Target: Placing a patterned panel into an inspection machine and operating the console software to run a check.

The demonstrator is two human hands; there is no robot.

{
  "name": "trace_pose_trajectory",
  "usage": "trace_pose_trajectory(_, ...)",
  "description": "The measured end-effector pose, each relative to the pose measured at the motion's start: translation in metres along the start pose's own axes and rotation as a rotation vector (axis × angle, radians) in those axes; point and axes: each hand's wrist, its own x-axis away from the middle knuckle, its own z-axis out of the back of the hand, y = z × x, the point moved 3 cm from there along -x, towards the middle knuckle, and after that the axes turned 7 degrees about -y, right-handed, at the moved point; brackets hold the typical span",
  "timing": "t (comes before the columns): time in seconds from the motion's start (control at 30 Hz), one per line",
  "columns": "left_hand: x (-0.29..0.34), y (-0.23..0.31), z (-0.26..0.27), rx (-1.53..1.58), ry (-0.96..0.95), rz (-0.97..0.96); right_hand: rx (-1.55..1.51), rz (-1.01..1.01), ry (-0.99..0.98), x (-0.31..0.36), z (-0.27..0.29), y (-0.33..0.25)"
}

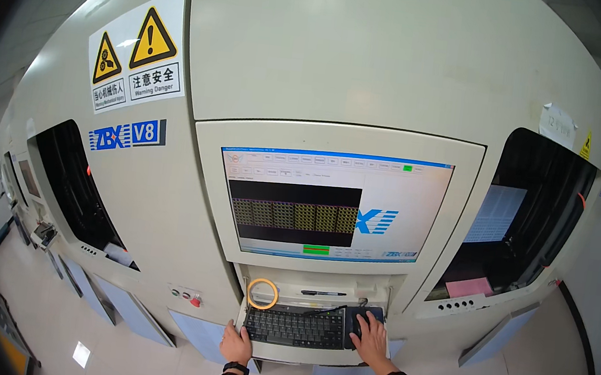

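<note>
Below the lit screen of a large cream machine, a pull-out tray carries the black keyboard, and both of my hands are at this tray. My left hand is at the left end of the tray, just beside the keyboard. Its fingers are bent and partly hidden, so I cannot tell how far this grip is open, or whether it has hold of the tray edge. My right hand lies at the other end, over the dark pad to the right of the keyboard. Its fingers are spread and a little bent, not closed; what is under the palm I cannot tell.

Behind the keyboard, near its left corner, there is an orange ring, and on the ledge farther back lies a dark pen. On each wrist I wear black straps. The screen shows a row of yellowish grid blocks on a black field. To the left of the tray, a red button sits on the machine's front. Through the dark window on the right, a pink sheet is seen near the lower edge.
</note>
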Motion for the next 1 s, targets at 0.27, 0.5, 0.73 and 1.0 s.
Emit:
trace_pose_trajectory(0.27, 0.000, 0.000, -0.001, -0.022, -0.014, 0.028, -0.059, -0.040, 0.057, 0.008, -0.001, 0.007)
trace_pose_trajectory(0.5, -0.001, -0.001, -0.002, -0.016, -0.014, 0.033, -0.053, -0.092, 0.112, 0.005, 0.001, 0.005)
trace_pose_trajectory(0.73, 0.000, 0.000, -0.003, 0.030, -0.016, 0.029, -0.055, -0.037, 0.095, 0.000, -0.001, 0.004)
trace_pose_trajectory(1.0, -0.001, 0.000, -0.001, 0.006, -0.047, 0.035, -0.053, -0.029, 0.093, -0.002, -0.004, 0.004)
